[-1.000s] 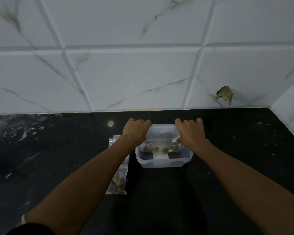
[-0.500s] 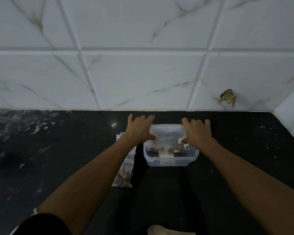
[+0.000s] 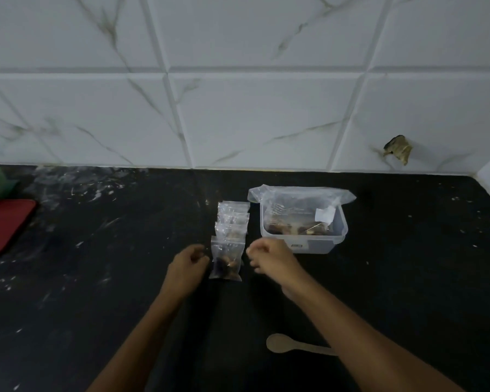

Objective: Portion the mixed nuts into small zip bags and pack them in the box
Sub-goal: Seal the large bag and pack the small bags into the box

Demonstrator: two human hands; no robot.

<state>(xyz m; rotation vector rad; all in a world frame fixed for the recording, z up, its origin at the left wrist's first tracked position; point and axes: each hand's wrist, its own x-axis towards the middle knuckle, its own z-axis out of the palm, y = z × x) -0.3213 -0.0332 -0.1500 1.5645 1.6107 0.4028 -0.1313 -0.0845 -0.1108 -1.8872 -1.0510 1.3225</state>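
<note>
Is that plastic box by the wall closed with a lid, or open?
Open. The clear plastic box has no lid on it; a large bag of nuts sticks up out of its top.

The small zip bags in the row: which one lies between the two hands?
The nearest small zip bag, at the row's front end. The left hand and right hand flank it; the others lie farther back.
</note>
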